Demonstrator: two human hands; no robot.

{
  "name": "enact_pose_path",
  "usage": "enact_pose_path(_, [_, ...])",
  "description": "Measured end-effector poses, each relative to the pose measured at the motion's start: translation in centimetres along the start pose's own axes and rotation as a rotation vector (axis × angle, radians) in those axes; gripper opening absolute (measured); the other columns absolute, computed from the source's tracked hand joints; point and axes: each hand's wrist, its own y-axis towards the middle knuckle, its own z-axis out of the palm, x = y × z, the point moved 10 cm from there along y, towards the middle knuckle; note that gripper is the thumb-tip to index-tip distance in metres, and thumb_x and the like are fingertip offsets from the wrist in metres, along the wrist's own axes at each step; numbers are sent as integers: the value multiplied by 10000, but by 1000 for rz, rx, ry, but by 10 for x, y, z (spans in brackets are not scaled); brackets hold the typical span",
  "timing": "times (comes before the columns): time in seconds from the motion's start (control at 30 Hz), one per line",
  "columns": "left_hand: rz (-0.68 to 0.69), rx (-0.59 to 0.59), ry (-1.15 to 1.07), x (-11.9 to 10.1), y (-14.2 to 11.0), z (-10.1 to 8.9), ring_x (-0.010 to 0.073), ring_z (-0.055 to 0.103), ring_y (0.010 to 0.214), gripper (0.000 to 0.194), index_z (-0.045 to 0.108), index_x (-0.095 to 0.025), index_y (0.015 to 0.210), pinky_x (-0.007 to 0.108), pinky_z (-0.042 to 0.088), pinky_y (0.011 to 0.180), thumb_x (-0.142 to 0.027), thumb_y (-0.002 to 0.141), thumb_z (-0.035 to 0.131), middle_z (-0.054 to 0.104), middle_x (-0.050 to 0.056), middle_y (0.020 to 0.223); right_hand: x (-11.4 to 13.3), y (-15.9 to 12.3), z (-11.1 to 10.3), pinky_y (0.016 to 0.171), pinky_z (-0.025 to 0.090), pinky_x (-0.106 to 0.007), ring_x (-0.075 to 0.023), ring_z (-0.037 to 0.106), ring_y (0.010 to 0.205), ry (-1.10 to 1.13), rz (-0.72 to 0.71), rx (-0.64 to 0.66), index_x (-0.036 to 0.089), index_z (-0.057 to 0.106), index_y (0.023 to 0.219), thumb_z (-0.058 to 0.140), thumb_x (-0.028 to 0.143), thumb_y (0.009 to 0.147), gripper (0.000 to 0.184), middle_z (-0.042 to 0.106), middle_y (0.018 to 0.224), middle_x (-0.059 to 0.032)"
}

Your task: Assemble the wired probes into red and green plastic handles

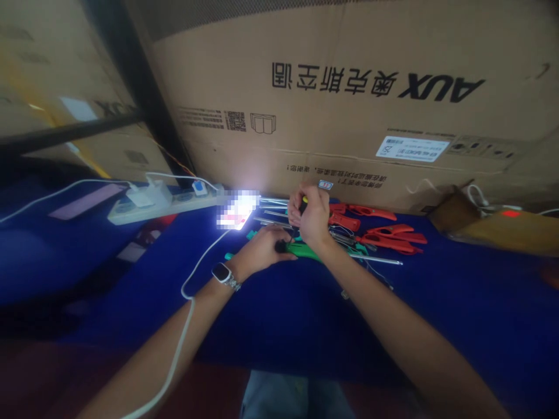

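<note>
My right hand (pixel 311 214) is closed in a fist around a small tool with a yellow and black tip that sticks out above the knuckles. My left hand (pixel 262 250), a watch on its wrist, rests on the blue cloth (pixel 458 302) with its fingers curled on the black end of a green-handled tool (pixel 301 250). The two hands touch over a heap of tools. Red-handled tools (pixel 384 235) and several bare metal shafts (pixel 273 212) lie just behind and to the right of them.
A glowing phone (pixel 238 210) lies left of the hands, its white cable (pixel 187 291) running toward me. A white power strip (pixel 166 201) with plugs sits further left. Large cardboard boxes (pixel 349 99) stand behind the table. A brown box (pixel 502 227) is at right.
</note>
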Motion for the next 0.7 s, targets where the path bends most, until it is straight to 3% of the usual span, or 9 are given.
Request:
enact_pose_path(0.3, [22,-15,-14,2,-1,0,241,628,931,246,700,-192,855,376,494,852,-330,732,861,715,55,925,0,-2,4,300,189,-187,-45,250,291,12,-4,17,226,393,472,535,382,852,435,341,358,78])
enact_pose_path(0.7, [23,-4,-18,0,0,1,248,642,947,249,725,-200,906,390,499,882,-316,733,861,729,58,948,0,-2,6,299,178,-191,-44,238,291,29,4,32,224,402,468,581,443,839,466,335,359,82])
